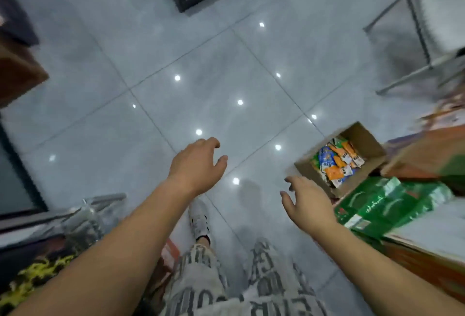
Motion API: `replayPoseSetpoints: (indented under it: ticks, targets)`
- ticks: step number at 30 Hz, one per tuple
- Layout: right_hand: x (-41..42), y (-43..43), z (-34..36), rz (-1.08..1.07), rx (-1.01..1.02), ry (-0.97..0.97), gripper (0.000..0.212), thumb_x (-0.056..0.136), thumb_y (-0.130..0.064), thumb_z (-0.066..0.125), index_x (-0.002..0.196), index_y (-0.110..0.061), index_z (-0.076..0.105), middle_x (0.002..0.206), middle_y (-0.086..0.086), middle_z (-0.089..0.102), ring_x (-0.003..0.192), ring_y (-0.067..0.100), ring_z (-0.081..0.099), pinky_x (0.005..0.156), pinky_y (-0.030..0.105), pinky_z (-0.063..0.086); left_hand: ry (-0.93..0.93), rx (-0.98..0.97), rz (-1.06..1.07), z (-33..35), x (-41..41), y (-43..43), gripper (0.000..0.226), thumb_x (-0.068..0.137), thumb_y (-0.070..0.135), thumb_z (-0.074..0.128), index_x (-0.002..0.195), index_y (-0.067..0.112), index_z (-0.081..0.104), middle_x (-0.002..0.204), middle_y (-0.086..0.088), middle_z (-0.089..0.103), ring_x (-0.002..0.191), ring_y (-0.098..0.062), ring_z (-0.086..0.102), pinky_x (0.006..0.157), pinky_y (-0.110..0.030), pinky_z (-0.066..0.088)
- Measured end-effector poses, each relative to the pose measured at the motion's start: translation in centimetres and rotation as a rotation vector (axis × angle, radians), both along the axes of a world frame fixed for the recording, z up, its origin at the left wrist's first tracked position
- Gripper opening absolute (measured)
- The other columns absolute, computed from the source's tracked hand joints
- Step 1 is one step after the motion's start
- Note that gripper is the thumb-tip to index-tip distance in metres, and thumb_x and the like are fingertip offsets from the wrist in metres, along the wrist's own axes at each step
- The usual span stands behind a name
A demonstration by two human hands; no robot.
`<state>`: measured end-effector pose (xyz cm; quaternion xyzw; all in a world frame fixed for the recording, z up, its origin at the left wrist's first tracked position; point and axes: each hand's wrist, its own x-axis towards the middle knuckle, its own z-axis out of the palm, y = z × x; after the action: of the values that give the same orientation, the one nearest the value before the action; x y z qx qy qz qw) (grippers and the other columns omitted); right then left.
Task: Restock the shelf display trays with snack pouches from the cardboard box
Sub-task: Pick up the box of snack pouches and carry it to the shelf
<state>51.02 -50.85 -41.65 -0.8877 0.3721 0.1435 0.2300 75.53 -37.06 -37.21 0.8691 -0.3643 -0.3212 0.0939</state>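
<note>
The box (364, 139) of pouches (336, 162) sits on the floor just far-right of the right hand (310, 202), the nearer one; the left hand (198, 164) hangs farther left, both empty with fingers loosely apart.

grey tiled floor (201, 69), open cardboard box (370, 139)

Head view: empty left hand (198, 167) and right hand (308, 202), fingers relaxed, above tiled floor (214, 76); open cardboard box (364, 139) holds snack pouches (337, 162).
</note>
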Motion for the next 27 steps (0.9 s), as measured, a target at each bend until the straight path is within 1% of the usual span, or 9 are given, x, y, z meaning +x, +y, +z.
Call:
replayPoseSetpoints:
  ticks: [5, 9, 14, 17, 20, 23, 25, 27]
  targets:
    - [0.5, -2.1, -1.3, -0.383, -0.013, -0.013, 0.039, 0.095, -0.036, 0.058, 0.129, -0.015, 0.06, 0.106, 0.002, 0.067, 0.095, 0.022, 0.064, 0.08, 0.037, 0.05, 0.0, -0.038, -0.26, -1.4, 4.6, -10.1, 0.045, 0.102, 0.048, 0.051, 0.139, 0.022, 0.053, 0.126, 0.001, 0.062, 0.109, -0.019, 0.062, 0.088, -0.037, 0.052]
    - [-0.3, -4.7, -2.4, -0.687, -0.007, -0.029, 0.037, 0.095, -0.034, 0.059, 0.127, -0.014, 0.06, 0.105, 0.002, 0.066, 0.096, 0.023, 0.063, 0.079, 0.037, 0.05, -0.008, -0.035, -0.518, -3.0, 4.0, -19.9, 0.045, 0.102, 0.046, 0.052, 0.139, 0.022, 0.053, 0.127, -0.001, 0.063, 0.11, -0.02, 0.062, 0.087, -0.036, 0.049]
    - [-2.8, -8.6, -5.3, -1.037, -0.014, -0.071, 0.037, 0.095, -0.033, 0.059, 0.127, -0.014, 0.06, 0.106, 0.002, 0.065, 0.094, 0.021, 0.062, 0.076, 0.033, 0.048, -0.05, -0.002, -0.851, -5.9, -0.8, -33.0, 0.046, 0.102, 0.047, 0.052, 0.14, 0.021, 0.052, 0.129, -0.003, 0.062, 0.112, -0.023, 0.062, 0.089, -0.039, 0.052]
    - [-4.1, -11.4, -7.7, -1.235, -0.012, -0.092, 0.035, 0.094, -0.031, 0.06, 0.124, -0.014, 0.061, 0.104, 0.003, 0.066, 0.095, 0.024, 0.062, 0.08, 0.037, 0.049, -0.069, 0.024, -1.0, -7.9, -4.5, -40.4, 0.045, 0.101, 0.048, 0.052, 0.138, 0.022, 0.053, 0.128, -0.001, 0.063, 0.113, -0.023, 0.062, 0.091, -0.039, 0.052]
    - [-5.0, -14.1, -10.0, -1.422, 0.028, -0.08, 0.034, 0.093, -0.032, 0.06, 0.123, -0.016, 0.06, 0.102, 0.003, 0.064, 0.095, 0.025, 0.061, 0.083, 0.039, 0.051, -0.038, 0.021, -1.127, -10.2, -8.3, -47.1, 0.042, 0.101, 0.047, 0.053, 0.135, 0.023, 0.055, 0.124, 0.0, 0.064, 0.11, -0.021, 0.063, 0.09, -0.036, 0.051]
    - [-5.8, -16.5, -12.5, -1.593, 0.038, -0.086, 0.036, 0.093, -0.032, 0.061, 0.126, -0.018, 0.059, 0.102, 0.001, 0.064, 0.095, 0.024, 0.062, 0.079, 0.037, 0.052, -0.038, 0.035, -1.248, -13.1, -11.8, -52.7, 0.04, 0.101, 0.046, 0.052, 0.134, 0.023, 0.055, 0.122, 0.001, 0.065, 0.107, -0.021, 0.064, 0.089, -0.037, 0.053]
    - [-6.1, -18.0, -14.1, -1.704, 0.031, -0.07, 0.036, 0.092, -0.03, 0.062, 0.126, -0.017, 0.06, 0.101, 0.001, 0.063, 0.093, 0.024, 0.062, 0.073, 0.033, 0.048, -0.044, 0.052, -1.322, -15.2, -14.0, -55.9, 0.04, 0.101, 0.045, 0.053, 0.133, 0.022, 0.056, 0.121, -0.001, 0.066, 0.107, -0.022, 0.064, 0.089, -0.037, 0.053]
    - [-6.3, -19.5, -16.0, -1.818, 0.024, -0.061, 0.035, 0.091, -0.027, 0.064, 0.124, -0.015, 0.061, 0.099, 0.002, 0.063, 0.091, 0.025, 0.062, 0.07, 0.033, 0.046, -0.059, 0.078, -1.394, -17.2, -16.3, -58.7, 0.04, 0.101, 0.045, 0.053, 0.134, 0.022, 0.056, 0.122, -0.002, 0.066, 0.106, -0.022, 0.064, 0.089, -0.038, 0.054]
